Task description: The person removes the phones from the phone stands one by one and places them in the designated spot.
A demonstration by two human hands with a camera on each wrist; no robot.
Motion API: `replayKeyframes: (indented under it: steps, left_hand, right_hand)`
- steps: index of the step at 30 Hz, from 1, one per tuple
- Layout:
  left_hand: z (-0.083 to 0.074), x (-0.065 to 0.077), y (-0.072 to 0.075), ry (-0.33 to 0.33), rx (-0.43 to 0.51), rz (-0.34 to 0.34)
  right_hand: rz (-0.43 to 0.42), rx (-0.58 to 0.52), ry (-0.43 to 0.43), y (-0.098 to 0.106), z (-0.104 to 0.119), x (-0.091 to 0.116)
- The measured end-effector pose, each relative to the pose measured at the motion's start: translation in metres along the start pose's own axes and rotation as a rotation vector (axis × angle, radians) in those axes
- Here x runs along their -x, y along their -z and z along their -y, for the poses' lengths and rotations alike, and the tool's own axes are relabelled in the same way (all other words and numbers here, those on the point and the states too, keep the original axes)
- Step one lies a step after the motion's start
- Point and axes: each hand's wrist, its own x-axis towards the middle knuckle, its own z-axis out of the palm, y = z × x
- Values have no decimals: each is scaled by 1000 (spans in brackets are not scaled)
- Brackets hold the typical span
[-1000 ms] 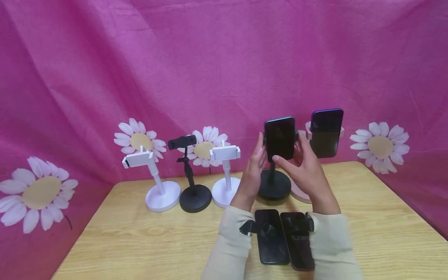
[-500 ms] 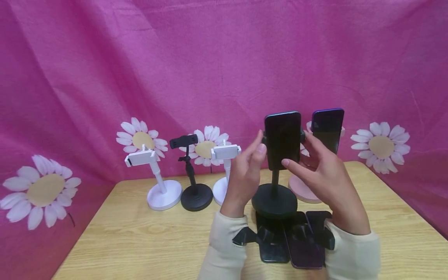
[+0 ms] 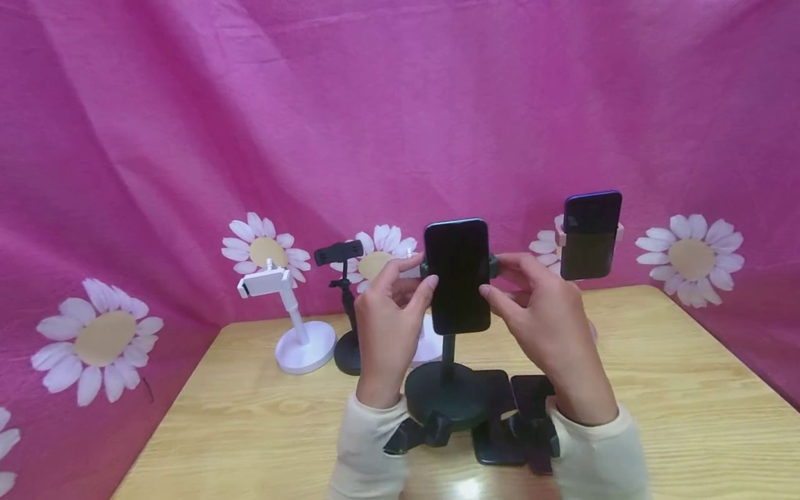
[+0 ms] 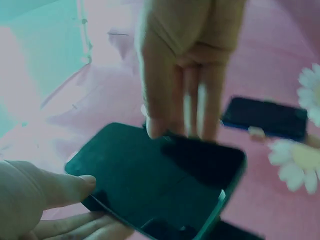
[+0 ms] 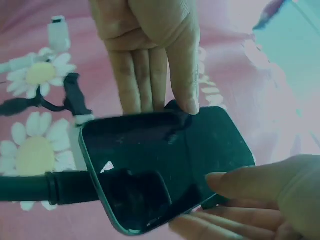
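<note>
A black-screened smartphone (image 3: 459,278) stands upright in the clamp of a black phone stand (image 3: 440,392). My left hand (image 3: 389,323) pinches its left side, thumb at the screen's edge and fingers behind. On the opposite side my right hand (image 3: 546,312) does likewise, its thumb (image 5: 240,182) lying on the glass in the right wrist view. The clamp's ends show dark beside the phone. In the head view, the stand's round base overlaps two dark phones lying on the table, one (image 3: 500,444) partly covered by it, the other (image 3: 531,389) near my right wrist.
Toward the back left stand a white phone stand (image 3: 306,347) and a black one (image 3: 346,353). Another white stand (image 3: 428,344) is mostly hidden behind my hands. At the right, a pink stand's clamp (image 3: 560,232) holds a blue-edged phone (image 3: 590,239). A pink flowered cloth (image 3: 400,104) hangs behind.
Both hands have brought the black stand with its phone leftward and closer to me, away from the pink stand. My left thumb has come onto the front edge of the phone.
</note>
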Motion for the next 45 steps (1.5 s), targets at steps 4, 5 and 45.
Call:
replayKeyframes:
  steps: [4,5,45]
  left_hand:
    - [13,4,25,13,-25,20]
    - [16,6,31,17,-19,32]
    - [12,31,97,308,40,312]
  right_hand:
    - [35,-25,34,-12,6,0]
    - [53,-35,45,-15,8,0]
    - [433,-299,-160,-46,18,26]
